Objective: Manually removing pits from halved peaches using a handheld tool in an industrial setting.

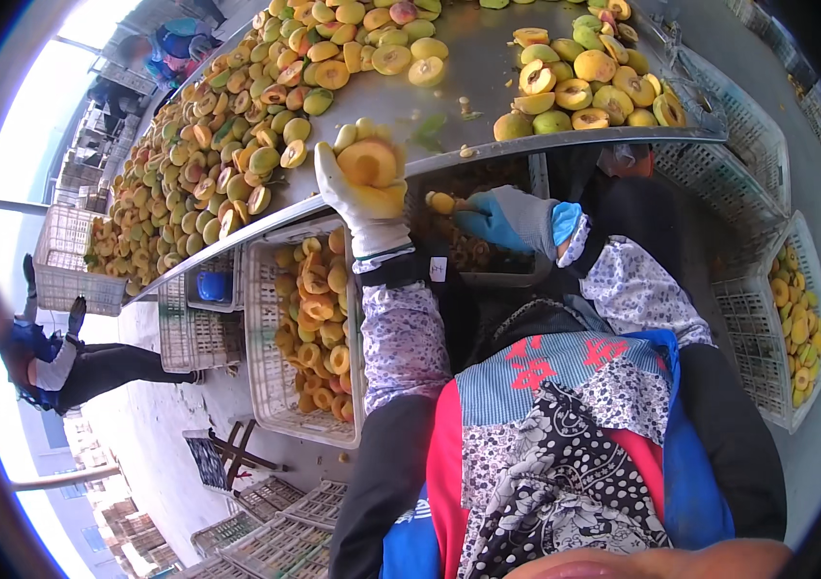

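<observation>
My left hand (367, 181), in a white glove stained yellow, cups a halved peach (367, 163) at the edge of the metal table (468, 87). The cut face, with its hollow, is turned up towards me. To the right and below the table edge, my right hand (508, 218) wears a blue and grey glove, its fingers curled. From its fingertips sticks a small yellow-brown lump (441, 202), apparently a peach pit. A tool may carry it, mostly hidden by the fist. Beneath that hand stands a crate (541, 250) with dark scraps inside.
Peach halves (215, 166) cover the table's left side; another pile (591, 87) lies at the right. A white crate of pitted halves (316, 318) stands left of my arm. More crates (750, 318) flank my right. A person (41, 347) holds a crate (78, 253) at the table's far end.
</observation>
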Tool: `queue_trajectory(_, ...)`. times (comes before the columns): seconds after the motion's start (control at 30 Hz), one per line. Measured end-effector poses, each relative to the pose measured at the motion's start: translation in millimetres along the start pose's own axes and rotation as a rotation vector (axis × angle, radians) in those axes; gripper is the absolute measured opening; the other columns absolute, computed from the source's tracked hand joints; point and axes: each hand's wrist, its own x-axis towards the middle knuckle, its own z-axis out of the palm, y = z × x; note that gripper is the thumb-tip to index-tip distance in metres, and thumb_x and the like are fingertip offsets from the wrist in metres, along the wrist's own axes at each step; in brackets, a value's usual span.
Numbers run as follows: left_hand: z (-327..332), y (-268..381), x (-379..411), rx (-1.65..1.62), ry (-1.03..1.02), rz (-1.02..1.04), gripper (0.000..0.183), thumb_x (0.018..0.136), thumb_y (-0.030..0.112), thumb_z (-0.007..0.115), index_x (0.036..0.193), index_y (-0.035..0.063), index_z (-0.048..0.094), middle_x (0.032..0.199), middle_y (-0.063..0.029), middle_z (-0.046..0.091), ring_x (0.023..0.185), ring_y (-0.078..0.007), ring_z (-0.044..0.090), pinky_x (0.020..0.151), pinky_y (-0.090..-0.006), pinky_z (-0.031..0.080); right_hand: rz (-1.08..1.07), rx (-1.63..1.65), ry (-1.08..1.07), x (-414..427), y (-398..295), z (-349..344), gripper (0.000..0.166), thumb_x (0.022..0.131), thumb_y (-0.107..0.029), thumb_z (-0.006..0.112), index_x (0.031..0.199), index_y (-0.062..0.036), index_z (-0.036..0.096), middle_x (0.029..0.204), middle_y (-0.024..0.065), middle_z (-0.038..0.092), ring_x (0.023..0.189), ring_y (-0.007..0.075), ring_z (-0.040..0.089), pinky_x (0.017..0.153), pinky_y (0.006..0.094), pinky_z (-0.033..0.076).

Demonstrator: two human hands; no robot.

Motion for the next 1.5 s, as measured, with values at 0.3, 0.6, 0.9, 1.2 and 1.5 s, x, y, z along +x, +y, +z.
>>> queue_trajectory(0.3,-121.9,146.4,-41.8,0.875,0.228,0.138,0.041,0.096,0.034,0.056,0.112,-0.0021,0.067,0.109,-0.0128,0.069,0.094,-0.0231,0.065,0.082,-0.0342,0.052,0.049,-0.226,0.242,-9.1,-14.3,-14.0,0.042,0.094,-0.041,0.058,0.099,-0.0003,0.067,0.093,0.0255,0.068,0.091,0.0445,0.064,0.078,0.05,0.051)
queue_trajectory(0.6,-40.4,122.3,37.7,1.504,0.136,0.47,0.042,0.089,0.031,0.064,0.121,0.0037,0.066,0.113,-0.0148,0.069,0.105,-0.0233,0.063,0.096,-0.0333,0.046,0.092,-0.206,0.167,-18.5,-41.1,-32.4,0.039,0.092,-0.04,0.061,0.096,-0.0019,0.065,0.088,0.0254,0.067,0.089,0.0443,0.064,0.073,0.0501,0.051)
queue_trajectory(0.9,-9.3,56.3,282.4,1.94,-0.102,0.208,0.073,0.08,0.057,0.056,0.131,0.0054,0.057,0.124,-0.0267,0.062,0.119,-0.0366,0.057,0.101,-0.0406,0.043,0.085,0.029,0.173,-32.7,-36.9,-55.8,0.023,0.09,-0.027,0.067,0.095,-0.0046,0.065,0.075,0.018,0.065,0.066,0.0311,0.063,0.062,0.0377,0.048)
queue_trajectory(1.2,34.4,-20.4,300.2,2.181,-0.435,0.07,0.081,0.081,0.068,0.05,0.131,0.0058,0.057,0.132,-0.0234,0.058,0.123,-0.0359,0.054,0.106,-0.0417,0.04,0.087,0.095,0.084,-27.8,-49.3,-66.4,0.028,0.091,-0.029,0.068,0.088,-0.0028,0.059,0.079,0.023,0.065,0.075,0.0423,0.064,0.06,0.0447,0.048)
queue_trajectory(1.5,21.2,-41.0,205.1,1.846,-1.033,0.141,0.068,0.092,0.054,0.046,0.145,0.0125,0.039,0.142,-0.0217,0.047,0.132,-0.0424,0.043,0.112,-0.045,0.033,-0.05,0.126,0.154,-35.9,-53.6,-59.4,0.025,0.091,-0.027,0.068,0.09,-0.0035,0.06,0.077,0.0233,0.064,0.072,0.0439,0.06,0.061,0.0444,0.048)
